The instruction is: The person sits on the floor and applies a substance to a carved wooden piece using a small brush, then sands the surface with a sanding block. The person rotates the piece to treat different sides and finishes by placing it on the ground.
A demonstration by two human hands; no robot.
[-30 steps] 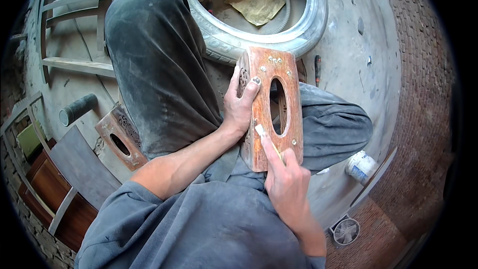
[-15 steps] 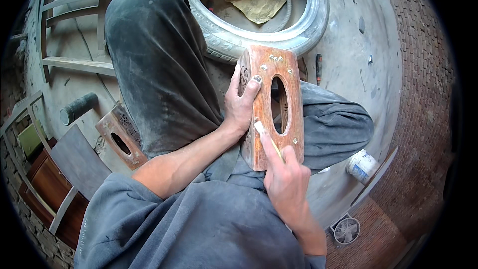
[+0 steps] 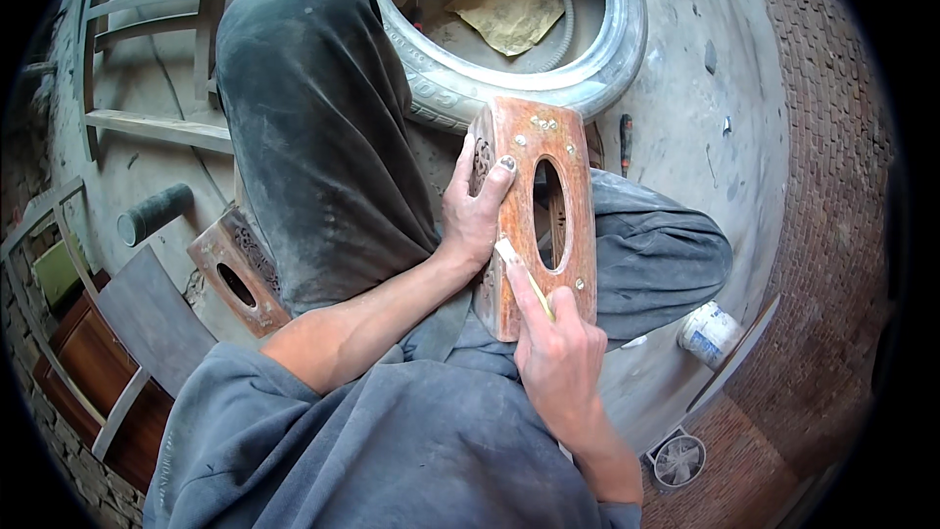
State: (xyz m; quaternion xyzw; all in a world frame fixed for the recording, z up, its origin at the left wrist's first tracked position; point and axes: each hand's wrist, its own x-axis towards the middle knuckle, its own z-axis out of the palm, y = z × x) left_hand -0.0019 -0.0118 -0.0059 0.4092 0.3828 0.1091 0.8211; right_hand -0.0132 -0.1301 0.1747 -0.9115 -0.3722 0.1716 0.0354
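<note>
A wooden tissue box cover (image 3: 578, 225) with an oval slot, carved sides and small pale inlays is propped upright across my lap. My left hand (image 3: 473, 211) grips its left side, the thumb pressed on the top face. Between the fingers of my right hand (image 3: 560, 343) is a slim yellow-handled brush (image 3: 540, 296). Its whitish tip meets the face, or nearly so, left of the slot's lower end. A second tissue box cover (image 3: 257, 296) with a matching oval slot lies on the floor to the left, beside my raised knee.
A dusty tire (image 3: 446, 98) lies ahead, with a yellowish sheet (image 3: 514, 8) inside its ring. A screwdriver (image 3: 626, 145) and a white tub (image 3: 712, 335) are on the right. Wooden frames (image 3: 157, 127), a dark cylinder (image 3: 155, 214) and a grey panel (image 3: 157, 318) stand or lie left.
The brush tip has shifted slightly left on the cover's face along with my right hand. The cover sits a little lower in the view; my left hand keeps its grip.
</note>
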